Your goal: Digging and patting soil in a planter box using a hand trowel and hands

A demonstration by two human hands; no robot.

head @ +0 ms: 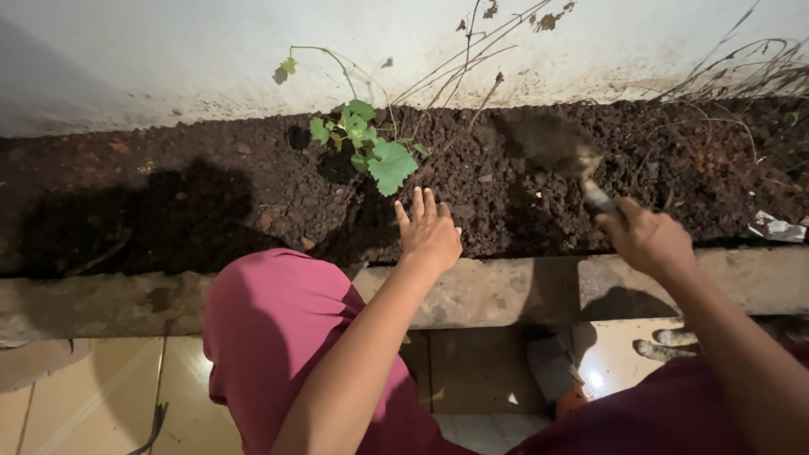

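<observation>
Clenched around the handle of a small trowel (563, 156), the right hand (647, 238) holds the blurred, soil-caked blade over the dark soil bed (168, 194). Its grip is firm, knuckles up. Her or his left hand (428, 232) is released, fingers spread flat and resting at the near edge of the soil, just below a small green-leaved plant (371, 143). A worn concrete curb (497, 291) borders the bed, with a pink-clad knee (270, 337) beneath it, and a stained white wall (168, 59) stands behind.
</observation>
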